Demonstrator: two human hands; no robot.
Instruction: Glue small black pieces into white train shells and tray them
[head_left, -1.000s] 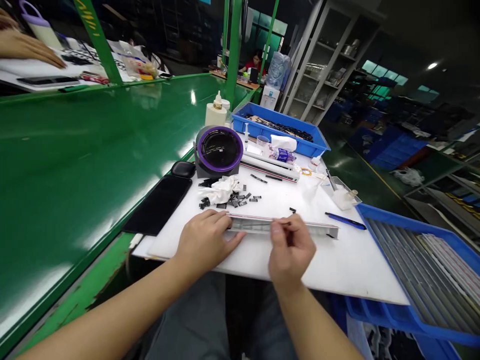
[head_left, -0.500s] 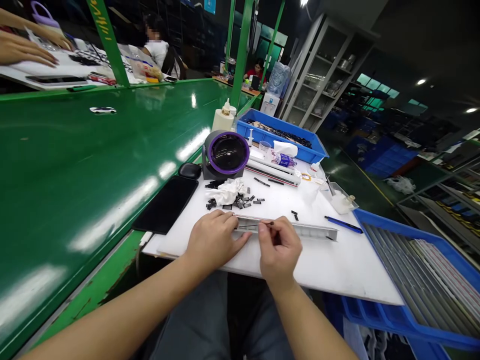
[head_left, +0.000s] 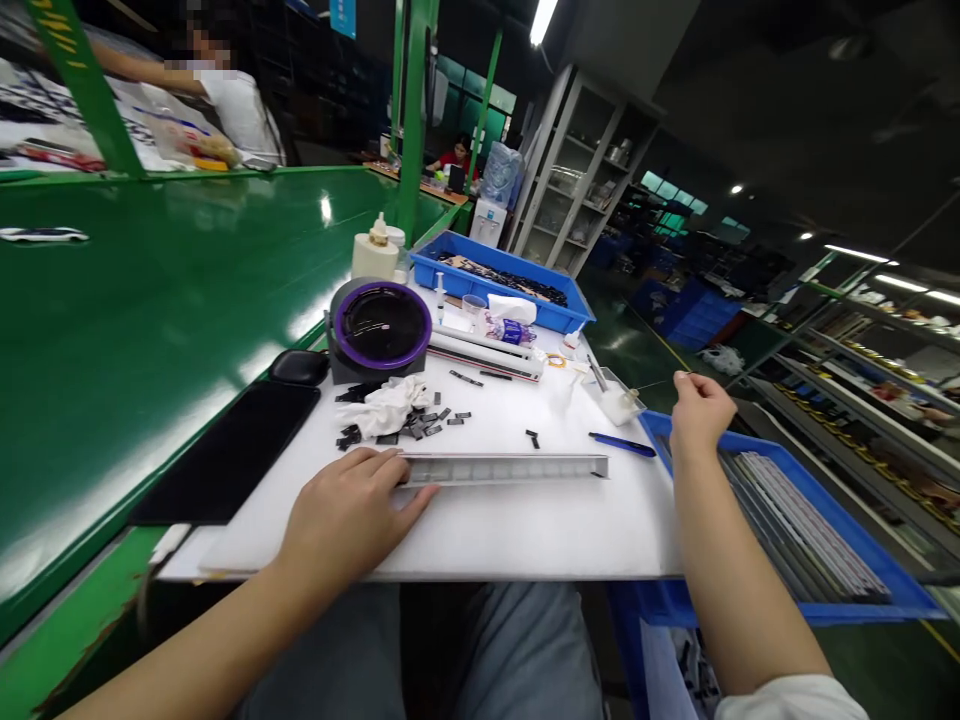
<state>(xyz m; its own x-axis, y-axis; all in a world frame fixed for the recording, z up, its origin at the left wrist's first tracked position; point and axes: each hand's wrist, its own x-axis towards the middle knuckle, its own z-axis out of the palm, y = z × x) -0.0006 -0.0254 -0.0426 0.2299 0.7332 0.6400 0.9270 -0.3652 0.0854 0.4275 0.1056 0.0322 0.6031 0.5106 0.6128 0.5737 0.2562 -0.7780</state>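
My left hand (head_left: 352,505) grips the left end of a long, hollow white shell (head_left: 510,470), fingers behind it and thumb in front. The shell lies on the white tabletop with its open side towards me. Out to the right, my right hand (head_left: 701,405) is raised in a pinch on a thin needle-like tool (head_left: 660,384). The tool's tip points left, near a small clear dish (head_left: 619,400) holding a whitish bottle. Small black pieces (head_left: 420,425) lie scattered beyond the shell, partly under a crumpled white tissue (head_left: 386,405).
A purple-rimmed round fan (head_left: 382,325) stands behind the tissue, with a black tablet (head_left: 232,450) to its left. A blue pen (head_left: 622,444) lies right of the shell. Blue bins stand at the back (head_left: 495,295) and at the right (head_left: 817,520). Another finished-looking white shell (head_left: 484,352) lies farther back.
My right hand has left the shell and swung far right and up with the thin tool. My left hand still holds the shell. The view has turned to the right.
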